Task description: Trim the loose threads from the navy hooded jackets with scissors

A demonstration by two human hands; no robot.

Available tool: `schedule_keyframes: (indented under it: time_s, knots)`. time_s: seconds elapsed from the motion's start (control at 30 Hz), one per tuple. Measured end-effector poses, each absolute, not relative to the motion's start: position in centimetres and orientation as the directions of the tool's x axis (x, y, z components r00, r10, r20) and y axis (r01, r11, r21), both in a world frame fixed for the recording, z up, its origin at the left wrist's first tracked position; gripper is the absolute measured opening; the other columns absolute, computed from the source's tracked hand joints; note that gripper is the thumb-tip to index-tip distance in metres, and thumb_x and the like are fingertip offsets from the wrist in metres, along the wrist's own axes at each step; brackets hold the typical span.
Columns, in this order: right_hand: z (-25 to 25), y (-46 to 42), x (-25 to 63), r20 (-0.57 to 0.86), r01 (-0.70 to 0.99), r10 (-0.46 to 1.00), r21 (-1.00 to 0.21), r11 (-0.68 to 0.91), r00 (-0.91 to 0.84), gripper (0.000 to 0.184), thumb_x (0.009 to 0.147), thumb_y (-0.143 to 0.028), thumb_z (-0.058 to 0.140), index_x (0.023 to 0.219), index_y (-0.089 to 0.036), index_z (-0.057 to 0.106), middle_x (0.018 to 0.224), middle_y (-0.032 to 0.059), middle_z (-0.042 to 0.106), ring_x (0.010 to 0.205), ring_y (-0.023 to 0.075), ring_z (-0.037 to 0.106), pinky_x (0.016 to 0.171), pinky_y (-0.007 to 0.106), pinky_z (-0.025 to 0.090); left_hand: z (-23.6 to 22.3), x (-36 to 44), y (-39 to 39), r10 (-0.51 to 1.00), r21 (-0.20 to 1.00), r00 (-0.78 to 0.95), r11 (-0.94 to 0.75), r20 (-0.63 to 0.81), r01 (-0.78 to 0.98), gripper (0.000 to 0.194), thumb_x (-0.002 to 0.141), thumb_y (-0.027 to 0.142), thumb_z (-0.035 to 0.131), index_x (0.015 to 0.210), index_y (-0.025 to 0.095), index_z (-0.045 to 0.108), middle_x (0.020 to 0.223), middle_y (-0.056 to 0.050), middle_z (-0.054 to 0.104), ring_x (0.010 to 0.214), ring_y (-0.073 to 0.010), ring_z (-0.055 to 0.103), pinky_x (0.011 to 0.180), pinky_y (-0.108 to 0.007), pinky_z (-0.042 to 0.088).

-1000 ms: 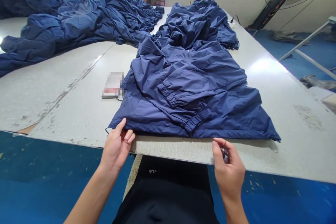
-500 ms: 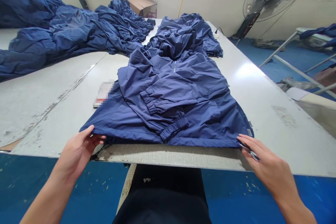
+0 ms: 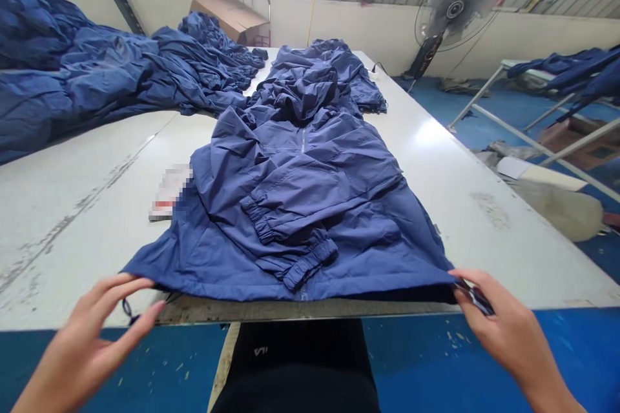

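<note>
Lap: dark clothing (image 3: 300, 368) of the person, close against the near edge of the table (image 3: 97, 213), with blue floor (image 3: 421, 355) to either side.
Left hand (image 3: 90, 335): fingers touching the left corner of the hem, thumb spread well away from them; the grip is loose, not closed on the cloth.
Cord (image 3: 126, 310): a thin dark loop hanging beside the left hand's fingers at that corner.
Right hand (image 3: 506, 322): thumb and forefinger pinching the right corner of the hem; a small dark object (image 3: 482, 301) is also held in this hand, too hidden to identify.
Jacket (image 3: 339, 206): navy, lying on the table directly in front of the person, hem toward the near edge, hood at the far end.
Sleeves: folded across the front, the gathered cuffs (image 3: 312, 264) near the middle of the hem.
Tag (image 3: 169, 193): blurred, white and red, just beside the jacket's left side.
Zip (image 3: 303, 140): partly showing below the hood.
Navy heap (image 3: 121, 71): crumpled cloth along the table's left side.
More navy cloth (image 3: 334, 55): beyond the hood.
Rack (image 3: 478, 95): pale frame right of the table, with navy cloth on top.
Back wall: cardboard box (image 3: 230, 16) at left, fan (image 3: 454, 10) at right.
</note>
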State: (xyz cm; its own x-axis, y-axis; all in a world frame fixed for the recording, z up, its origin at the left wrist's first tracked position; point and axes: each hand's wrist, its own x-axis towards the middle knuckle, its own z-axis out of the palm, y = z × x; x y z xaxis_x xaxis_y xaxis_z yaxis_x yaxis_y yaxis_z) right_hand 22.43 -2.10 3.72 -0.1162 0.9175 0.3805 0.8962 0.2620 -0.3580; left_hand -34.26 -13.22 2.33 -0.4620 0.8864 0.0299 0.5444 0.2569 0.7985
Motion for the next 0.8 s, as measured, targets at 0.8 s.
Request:
schedule_keyframes:
  time_s: [0.8]
  knots:
    - [7.7,12.8,18.5,0.106,0.924,0.991,-0.381,-0.041,0.087,0.028,0.079,-0.042,0.053,0.073,-0.021,0.071,0.076,0.0085,0.074,0.07,0.023,0.066,0.061,0.027,0.041,5.8,-34.5,-0.6,0.95,0.209,0.26,-0.293,0.17,0.933,0.029,0.089,0.042,0.054,0.069,0.024,0.066,0.108,-0.005,0.073,0.109,-0.0277,0.062,0.102,-0.043,0.036]
